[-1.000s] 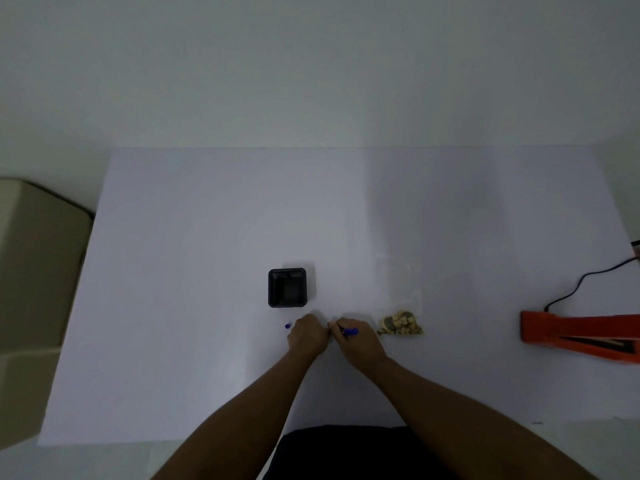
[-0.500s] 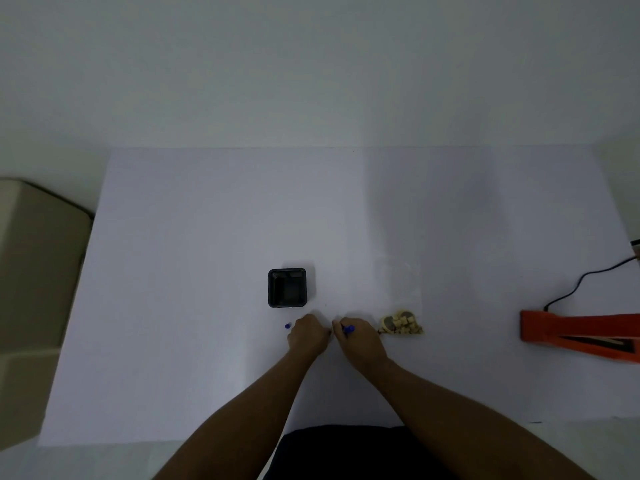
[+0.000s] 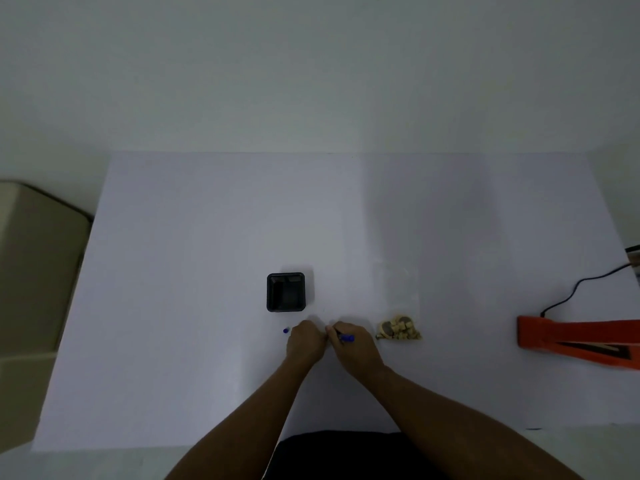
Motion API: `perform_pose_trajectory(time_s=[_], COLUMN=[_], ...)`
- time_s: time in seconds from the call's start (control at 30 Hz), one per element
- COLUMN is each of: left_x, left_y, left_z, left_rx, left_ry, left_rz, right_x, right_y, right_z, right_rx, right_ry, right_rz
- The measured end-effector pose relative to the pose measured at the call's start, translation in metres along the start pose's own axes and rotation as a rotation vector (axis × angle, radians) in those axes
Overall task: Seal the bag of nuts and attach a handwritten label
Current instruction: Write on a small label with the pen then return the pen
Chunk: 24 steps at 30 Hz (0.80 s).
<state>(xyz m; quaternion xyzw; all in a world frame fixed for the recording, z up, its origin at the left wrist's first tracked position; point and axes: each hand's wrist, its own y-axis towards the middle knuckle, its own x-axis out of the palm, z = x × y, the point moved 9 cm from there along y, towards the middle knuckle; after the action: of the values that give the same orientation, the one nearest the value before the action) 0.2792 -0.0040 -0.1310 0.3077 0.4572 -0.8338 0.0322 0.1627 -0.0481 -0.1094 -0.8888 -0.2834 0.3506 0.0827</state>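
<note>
Nearest, the right hand (image 3: 358,348) grips a blue pen (image 3: 346,338), tip pointing left toward the left hand (image 3: 305,341) resting knuckles-up just beside it; whether that hand pins anything I cannot tell, and no label shows against the white table (image 3: 207,237). The bag of nuts (image 3: 398,330) lies just right of the pen hand, its clear top stretching away, so the right hand is nearer; beyond stands a black tub (image 3: 285,292); the orange sealer (image 3: 571,341), far right, is cut off.
</note>
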Motion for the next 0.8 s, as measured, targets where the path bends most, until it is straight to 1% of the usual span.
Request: perform_pose_trajectory(time_s=[0.03,0.17,0.23,0.3,0.4,0.47,0.53,0.6,0.63,0.7,0.8], left_x=[-0.007,-0.048,-0.058,-0.059,-0.055,-0.055,-0.056,-0.064,-0.069,-0.077,-0.09], left_y=[-0.005,-0.03,-0.032,-0.026,-0.016,-0.016,-0.022,-0.035,-0.044,-0.062,-0.085], left_z=[0.0,-0.015,-0.031,-0.044,-0.052,-0.052,-0.048,-0.038,-0.03,-0.011,0.011], left_rx=[0.018,0.065,0.067,0.057,0.091,0.123,0.155,0.163,0.166,0.168,0.174], left_ry=[-0.003,-0.04,-0.095,-0.101,-0.034,-0.103,-0.241,-0.478,-0.616,-0.859,-1.06], left_rz=[0.041,0.316,0.364,0.343,0.32,0.308,0.276,0.224,0.177,0.052,-0.095], right_x=[-0.001,-0.004,-0.003,-0.003,-0.013,-0.026,-0.037,-0.047,-0.055,-0.076,-0.105], right_y=[-0.001,-0.002,-0.002,-0.001,-0.004,-0.012,-0.019,-0.027,-0.029,-0.033,-0.036], right_z=[-0.002,-0.004,-0.007,-0.013,-0.036,-0.057,-0.072,-0.082,-0.085,-0.097,-0.12], right_rx=[-0.004,-0.014,-0.035,-0.072,-0.129,-0.129,-0.067,0.04,0.077,0.079,0.023], right_ry=[-0.005,0.014,0.076,0.114,0.168,0.226,0.336,0.481,0.524,0.544,0.59], right_rz=[0.007,0.029,0.032,0.019,-0.007,-0.023,-0.034,-0.019,0.015,0.1,0.199])
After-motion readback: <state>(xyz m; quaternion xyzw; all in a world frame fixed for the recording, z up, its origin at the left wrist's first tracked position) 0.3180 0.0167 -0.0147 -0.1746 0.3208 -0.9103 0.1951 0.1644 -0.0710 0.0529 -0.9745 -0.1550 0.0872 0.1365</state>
